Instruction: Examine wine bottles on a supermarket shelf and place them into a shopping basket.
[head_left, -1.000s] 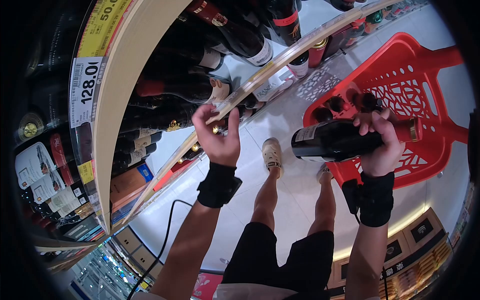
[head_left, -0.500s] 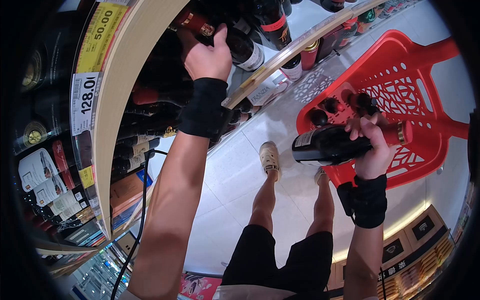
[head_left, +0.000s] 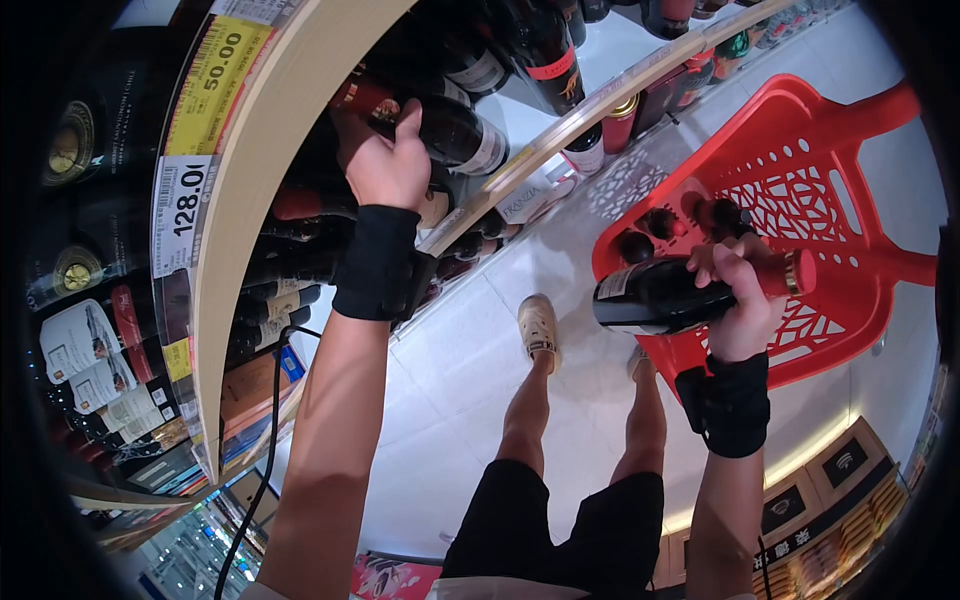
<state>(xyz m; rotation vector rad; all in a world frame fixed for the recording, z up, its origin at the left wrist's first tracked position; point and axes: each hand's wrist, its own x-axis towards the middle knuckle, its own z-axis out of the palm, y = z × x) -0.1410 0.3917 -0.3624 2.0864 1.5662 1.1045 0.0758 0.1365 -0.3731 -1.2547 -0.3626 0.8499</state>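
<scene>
My left hand [head_left: 385, 165] reaches in among the shelved bottles, its fingers closed around the red-foiled neck of a wine bottle [head_left: 366, 98]; the rest of that bottle is lost in shadow. Beside it lies a dark bottle with a pale label [head_left: 465, 140]. My right hand [head_left: 742, 305] grips a second dark wine bottle [head_left: 665, 296] by its neck, near the red cap. This bottle is held sideways over the near edge of a red shopping basket [head_left: 850, 270]. Several dark bottles with red tops [head_left: 660, 222] stand inside the basket.
A curved wooden shelf edge [head_left: 245, 150] with price tags [head_left: 185, 210] runs along the left. Another shelf edge [head_left: 600, 100] crosses above the floor, with a Franzia box [head_left: 530, 198] below. My feet stand on pale tiles [head_left: 450, 400]. A black cable [head_left: 270, 440] hangs by my left arm.
My left hand has moved left and down in the view, and the red-foiled neck has moved with it. My right hand and its bottle have barely shifted.
</scene>
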